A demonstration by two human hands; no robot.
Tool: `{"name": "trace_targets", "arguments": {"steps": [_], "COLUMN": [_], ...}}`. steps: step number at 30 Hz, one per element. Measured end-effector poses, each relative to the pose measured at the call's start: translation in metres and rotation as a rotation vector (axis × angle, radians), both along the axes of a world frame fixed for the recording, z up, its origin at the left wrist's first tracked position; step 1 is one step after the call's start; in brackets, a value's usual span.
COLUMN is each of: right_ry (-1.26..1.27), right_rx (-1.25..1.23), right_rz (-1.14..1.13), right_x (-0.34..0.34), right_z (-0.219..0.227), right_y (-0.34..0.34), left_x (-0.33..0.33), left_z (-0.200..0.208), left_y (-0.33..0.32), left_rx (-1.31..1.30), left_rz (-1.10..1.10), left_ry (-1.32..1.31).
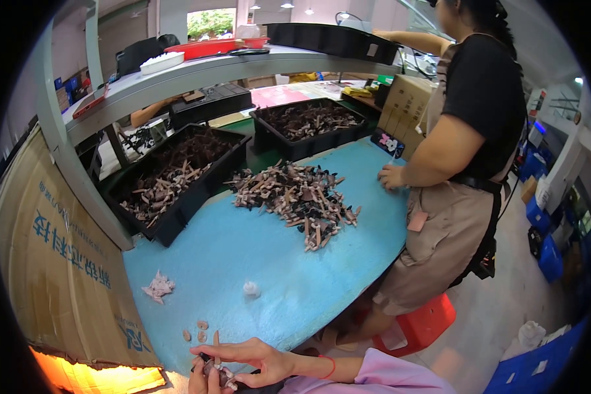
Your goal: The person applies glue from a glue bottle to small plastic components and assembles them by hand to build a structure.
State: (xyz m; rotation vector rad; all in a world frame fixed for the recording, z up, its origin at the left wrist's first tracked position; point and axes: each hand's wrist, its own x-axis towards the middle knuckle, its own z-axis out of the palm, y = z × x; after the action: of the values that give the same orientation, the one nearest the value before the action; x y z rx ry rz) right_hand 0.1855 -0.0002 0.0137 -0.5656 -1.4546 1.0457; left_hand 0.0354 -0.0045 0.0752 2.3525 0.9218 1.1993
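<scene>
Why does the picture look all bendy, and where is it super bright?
In the head view, the fisheye lens curves the shelf's front edge and leaves black corners; also in the head view, an orange-yellow glow shines brightly below the cardboard, lower left.

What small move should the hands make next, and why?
Probably shift the small dark-and-pink piece, held between the left hand and right hand, further over the flat blue tabletop: it appears close to the near edge, where a slip could drop it.
</scene>
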Motion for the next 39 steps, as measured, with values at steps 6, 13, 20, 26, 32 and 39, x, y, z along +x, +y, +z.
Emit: {"name": "trace_targets", "arguments": {"steps": [6, 13, 20, 26, 32, 39], "right_ry": [0.157, 0.143, 0.169, 0.23, 0.17, 0.186], "right_rx": [-0.055, -0.153, -0.167, -0.191, -0.182, -0.201], "right_rz": [0.041, -0.073, -0.081, -0.084, -0.108, -0.125], "right_x": [-0.003, 0.0, -0.003, -0.004, -0.001, -0.003], "right_z": [-0.009, 0.0, -0.006, -0.011, -0.01, -0.011], "right_y": [-0.001, -0.01, -0.011, -0.012, -0.012, -0.015], "left_x": [-0.005, 0.008, 0.02, 0.018, 0.022, 0.016], "left_z": [-0.031, -0.022, -0.034, -0.023, -0.022, -0.026], "left_y": [0.004, 0.0, 0.005, -0.009, -0.007, -0.011], "left_rx": [-0.131, -0.191, -0.596, -0.395, -0.304, -0.351], "left_rz": [-0.047, 0.043, 0.217, 0.078, 0.052, 0.036], "left_ry": [0.036, 0.061, -0.185, -0.184, -0.133, -0.151]}}
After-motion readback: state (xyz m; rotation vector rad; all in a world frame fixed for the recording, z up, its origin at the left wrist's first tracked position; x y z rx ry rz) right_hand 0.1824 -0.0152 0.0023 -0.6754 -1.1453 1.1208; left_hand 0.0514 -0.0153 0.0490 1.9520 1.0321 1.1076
